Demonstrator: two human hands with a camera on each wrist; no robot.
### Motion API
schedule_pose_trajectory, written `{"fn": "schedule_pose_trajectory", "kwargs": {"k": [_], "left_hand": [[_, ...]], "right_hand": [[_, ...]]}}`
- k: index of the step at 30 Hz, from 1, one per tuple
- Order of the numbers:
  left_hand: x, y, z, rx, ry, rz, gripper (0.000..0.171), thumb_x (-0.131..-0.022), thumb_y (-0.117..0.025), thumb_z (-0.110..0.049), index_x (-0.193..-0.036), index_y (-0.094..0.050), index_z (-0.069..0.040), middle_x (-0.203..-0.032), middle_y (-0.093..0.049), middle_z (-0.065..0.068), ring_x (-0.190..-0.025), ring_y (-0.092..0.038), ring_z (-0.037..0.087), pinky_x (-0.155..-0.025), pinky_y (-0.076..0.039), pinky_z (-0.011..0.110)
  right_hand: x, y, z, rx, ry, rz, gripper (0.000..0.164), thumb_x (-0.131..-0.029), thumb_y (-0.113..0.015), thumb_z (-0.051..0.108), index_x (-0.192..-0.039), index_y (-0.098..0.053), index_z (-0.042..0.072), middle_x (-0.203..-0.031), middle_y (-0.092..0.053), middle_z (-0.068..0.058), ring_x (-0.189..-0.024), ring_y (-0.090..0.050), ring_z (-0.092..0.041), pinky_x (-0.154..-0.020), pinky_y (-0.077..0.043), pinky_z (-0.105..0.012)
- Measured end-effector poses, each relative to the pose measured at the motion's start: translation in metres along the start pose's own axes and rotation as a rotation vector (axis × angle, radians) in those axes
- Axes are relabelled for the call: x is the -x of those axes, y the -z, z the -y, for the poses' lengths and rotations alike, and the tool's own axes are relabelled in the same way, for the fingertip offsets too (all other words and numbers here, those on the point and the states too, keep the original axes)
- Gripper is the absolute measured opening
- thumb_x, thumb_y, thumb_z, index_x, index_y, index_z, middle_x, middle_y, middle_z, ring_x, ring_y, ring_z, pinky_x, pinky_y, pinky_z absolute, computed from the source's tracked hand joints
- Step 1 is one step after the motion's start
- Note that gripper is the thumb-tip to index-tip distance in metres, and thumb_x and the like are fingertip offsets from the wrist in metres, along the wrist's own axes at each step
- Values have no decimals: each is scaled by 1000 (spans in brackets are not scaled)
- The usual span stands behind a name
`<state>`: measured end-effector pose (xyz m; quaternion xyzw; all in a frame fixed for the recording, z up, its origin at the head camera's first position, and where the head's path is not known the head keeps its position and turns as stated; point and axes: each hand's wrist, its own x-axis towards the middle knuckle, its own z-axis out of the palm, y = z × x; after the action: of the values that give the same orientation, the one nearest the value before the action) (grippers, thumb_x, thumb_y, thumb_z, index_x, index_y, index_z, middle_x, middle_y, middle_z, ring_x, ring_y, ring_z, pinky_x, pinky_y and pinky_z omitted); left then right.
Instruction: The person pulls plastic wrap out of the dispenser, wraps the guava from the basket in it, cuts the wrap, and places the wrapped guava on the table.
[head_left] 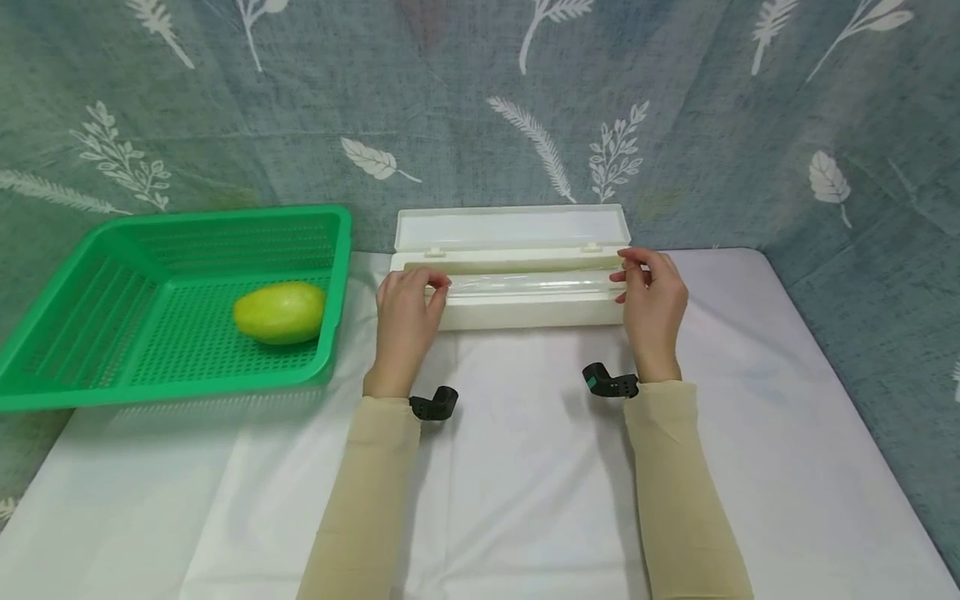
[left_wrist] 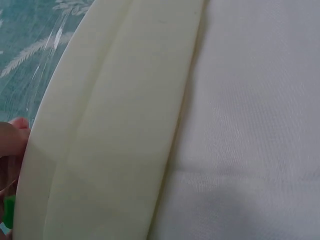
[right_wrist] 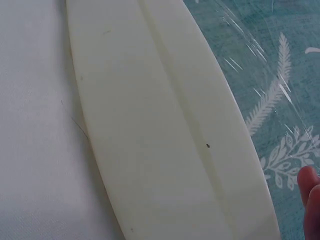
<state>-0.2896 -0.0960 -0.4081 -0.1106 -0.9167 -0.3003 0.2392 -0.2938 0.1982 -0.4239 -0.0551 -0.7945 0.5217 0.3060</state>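
A long cream cling film dispenser box lies on the white cloth, its lid raised at the back. Clear cling film stretches above the box from one hand to the other; both wrist views show its shiny creases against the curtain. At the box's left end my left hand pinches the film's edge between thumb and forefinger. Over the right end my right hand pinches the other side of the film. The roll inside is mostly hidden under the film.
A green plastic basket stands at the left, with a yellow-green oval fruit in it. A blue-grey leaf-patterned curtain hangs right behind the box. White cloth covers the table.
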Motion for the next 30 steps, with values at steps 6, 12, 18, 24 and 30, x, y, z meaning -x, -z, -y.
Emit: {"fn": "schedule_pose_trajectory", "kwargs": {"k": [6,12,18,24,30], "left_hand": [[-4,2,3,50,-14,-82,8,-83,-64,-15,-87,-67,-9,-86,-63,2,-85,-50,23,-80,-35,35],[-4,3,2,72,-18,-129,15,-85,-62,-21,-88,-68,-7,-86,-63,3,-81,-50,22,-75,-38,33],[-1,4,2,83,6,-154,18,-86,-60,-26,-90,-69,-10,-83,-62,1,-78,-50,18,-69,-39,31],[-1,9,9,117,-40,-124,11,-85,-62,-16,-91,-69,-13,-83,-59,-1,-77,-51,14,-68,-40,29],[-1,14,13,140,13,-95,7,-82,-64,-13,-87,-69,-11,-83,-56,1,-77,-50,17,-69,-39,29]], "right_hand": [[-6,2,-10,-1,4,47,20,-92,-48,13,-101,-66,16,-94,-54,-5,-69,-59,-15,-45,-45,-30],[3,6,20,178,40,224,34,-82,-45,-3,-106,-64,12,-99,-48,-7,-86,-53,-18,-73,-44,-31],[7,5,20,343,93,170,16,-85,-59,9,-98,-68,9,-84,-48,-6,-70,-44,-19,-62,-34,-29],[6,8,17,345,92,41,25,-86,-59,27,-97,-70,7,-82,-50,-8,-68,-44,-20,-62,-32,-29],[6,10,17,247,61,30,28,-89,-54,31,-100,-70,11,-68,-60,-8,-52,-47,-15,-47,-34,-22]]}}
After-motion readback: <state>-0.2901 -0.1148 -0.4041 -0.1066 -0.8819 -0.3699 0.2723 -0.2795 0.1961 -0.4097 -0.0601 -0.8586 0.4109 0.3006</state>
